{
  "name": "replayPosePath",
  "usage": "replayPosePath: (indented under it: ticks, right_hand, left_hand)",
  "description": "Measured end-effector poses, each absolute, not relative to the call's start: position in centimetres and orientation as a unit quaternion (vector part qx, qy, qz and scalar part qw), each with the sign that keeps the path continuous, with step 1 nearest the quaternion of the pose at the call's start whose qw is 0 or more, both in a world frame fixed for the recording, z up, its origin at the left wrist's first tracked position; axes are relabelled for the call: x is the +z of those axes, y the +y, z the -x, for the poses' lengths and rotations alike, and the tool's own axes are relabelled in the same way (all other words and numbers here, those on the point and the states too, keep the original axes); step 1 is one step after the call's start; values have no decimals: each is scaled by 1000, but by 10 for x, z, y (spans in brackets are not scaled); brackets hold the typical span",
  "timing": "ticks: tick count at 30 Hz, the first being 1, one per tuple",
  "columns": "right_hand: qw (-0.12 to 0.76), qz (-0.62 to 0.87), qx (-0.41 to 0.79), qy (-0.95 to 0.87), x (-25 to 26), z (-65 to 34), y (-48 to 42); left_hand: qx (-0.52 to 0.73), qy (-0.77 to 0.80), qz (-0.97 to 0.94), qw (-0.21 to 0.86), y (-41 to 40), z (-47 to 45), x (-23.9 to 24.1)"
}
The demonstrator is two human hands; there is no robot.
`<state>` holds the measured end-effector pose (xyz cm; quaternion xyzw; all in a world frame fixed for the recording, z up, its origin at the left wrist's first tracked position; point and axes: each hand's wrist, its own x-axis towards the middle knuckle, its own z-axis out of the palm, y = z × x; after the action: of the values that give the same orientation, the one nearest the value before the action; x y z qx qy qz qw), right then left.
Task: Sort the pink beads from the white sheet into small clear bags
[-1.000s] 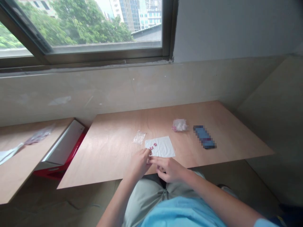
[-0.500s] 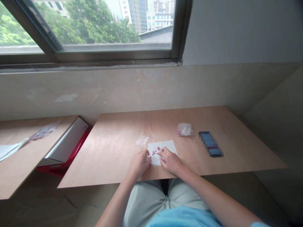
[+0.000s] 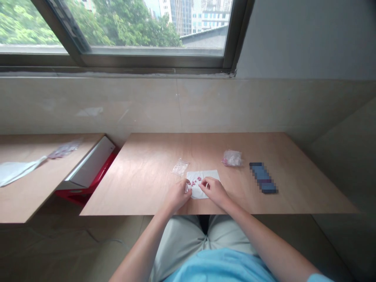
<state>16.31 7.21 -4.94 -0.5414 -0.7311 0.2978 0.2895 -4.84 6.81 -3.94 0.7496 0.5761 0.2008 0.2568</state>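
A white sheet (image 3: 210, 174), paper or cloth, lies on the table near its front edge. Several small pinkish-red pieces (image 3: 194, 182) are scattered over it. At the sheet's left edge my left hand (image 3: 179, 194) is closed on what looks like a small clear plastic bag (image 3: 187, 188), mostly hidden by the fingers. My right hand (image 3: 214, 189) hovers over the right half of the sheet, thumb and forefinger pinched together beside the pieces. Whatever sits between those fingertips is too small to make out. Just beyond my left hand lies a flat clear plastic bag (image 3: 180, 167).
A bundle of clear bags with pink bits (image 3: 232, 158) sits behind the sheet, to the right. Right of it lies a blurred-out dark phone-like object (image 3: 263, 178). Across a gap on the left, a second table (image 3: 29, 196) carries white sheets and plastic bags.
My view has tilted and shifted slightly. My right hand has drawn its fingertips together over the pieces. My left hand stays at the sheet's left edge, still closed.
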Motion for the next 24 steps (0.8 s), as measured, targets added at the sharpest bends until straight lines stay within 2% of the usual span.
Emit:
replayPosePath:
  ticks: [3, 7, 10, 14, 18, 24]
  right_hand:
    - [382, 526, 359, -670, -34, -151, 76]
    - [386, 459, 379, -705, -21, -134, 82]
    - [349, 496, 340, -718, -28, -136, 92]
    - [243, 540, 265, -761, -48, -149, 100]
    - [161, 527, 232, -802, -56, -152, 97]
    - [142, 526, 220, -809, -57, -146, 99]
  left_hand:
    - [237, 563, -740, 283, 68, 47, -35]
    - [292, 542, -704, 354, 69, 45, -32]
    - [340, 529, -650, 426, 70, 45, -29]
    - [390, 495, -571, 527, 72, 48, -23]
    - [390, 505, -526, 563, 73, 52, -17]
    - [398, 501, -472, 606, 74, 51, -20]
